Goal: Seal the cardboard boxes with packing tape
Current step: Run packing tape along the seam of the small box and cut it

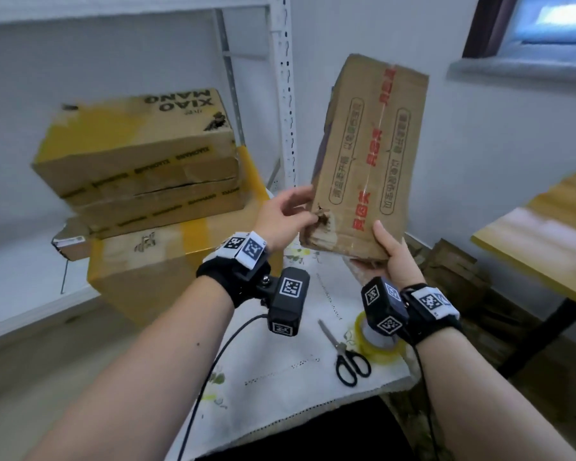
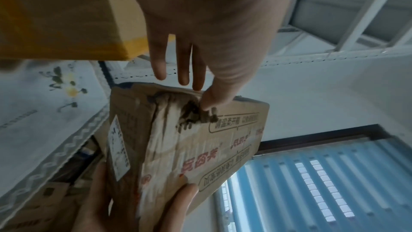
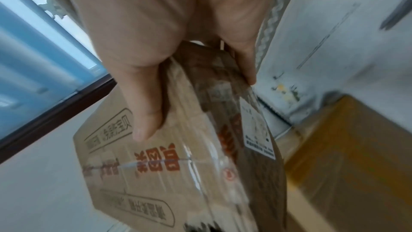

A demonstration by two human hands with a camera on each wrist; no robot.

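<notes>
My right hand [image 1: 391, 257] grasps the battered cardboard box [image 1: 366, 154] (upright, corner torn); my left hand [image 1: 281, 217] touches it, fingers relaxed.

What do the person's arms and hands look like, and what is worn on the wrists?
Both forearms are bare, without sleeves, and neither hand wears a glove. The left hand and the right hand each have a black wrist strap carrying white blocks printed with black square-pattern markers. A black camera box with the same markers is mounted at each wrist, and a thin black cable runs down from each one.
</notes>
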